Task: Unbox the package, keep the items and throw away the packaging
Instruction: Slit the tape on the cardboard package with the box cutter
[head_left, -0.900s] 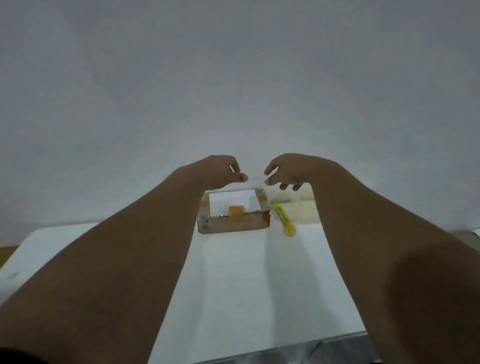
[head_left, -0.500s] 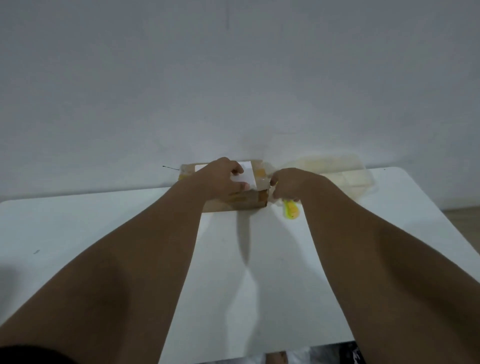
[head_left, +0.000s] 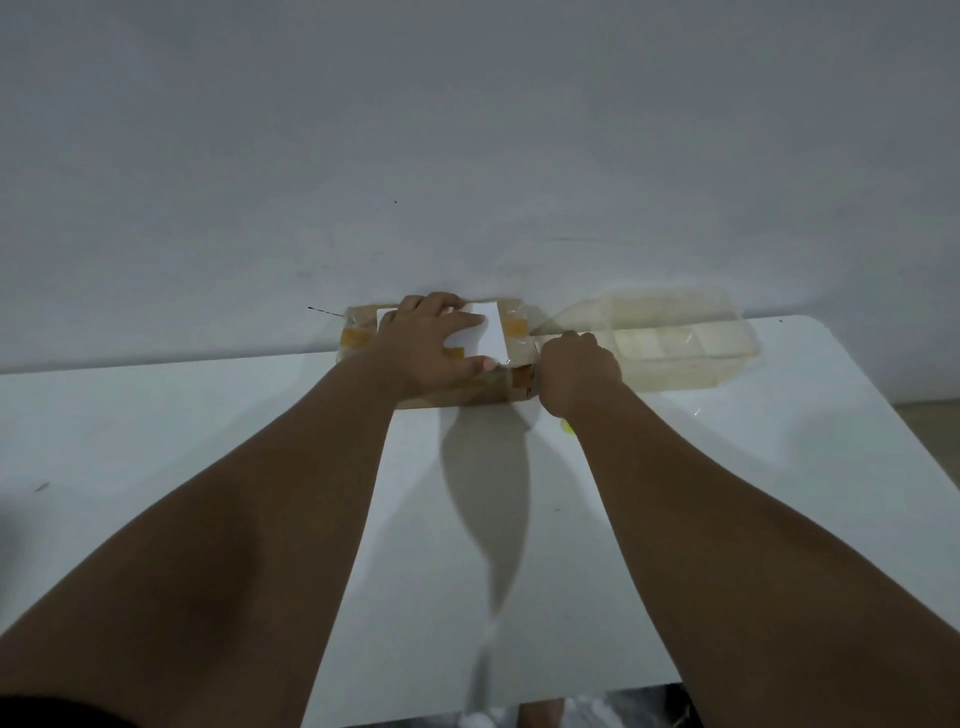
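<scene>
Table's (head_left: 208, 415) wall-side edge, hands (head_left: 431, 345) (head_left: 579, 379) at box (head_left: 515, 332)

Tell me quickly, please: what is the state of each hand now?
Left hand: open, pressing flat on the cardboard box.
Right hand: closed, apparently gripping the yellow cutter, mostly hidden.

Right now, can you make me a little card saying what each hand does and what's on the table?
Left hand: lies flat on the brown cardboard box with a white label
Right hand: curled at the box's right end; grip hidden
Beside box: clear plastic container, to the right
Under right wrist: small yellow bit peeking out
Surface: white table
</scene>
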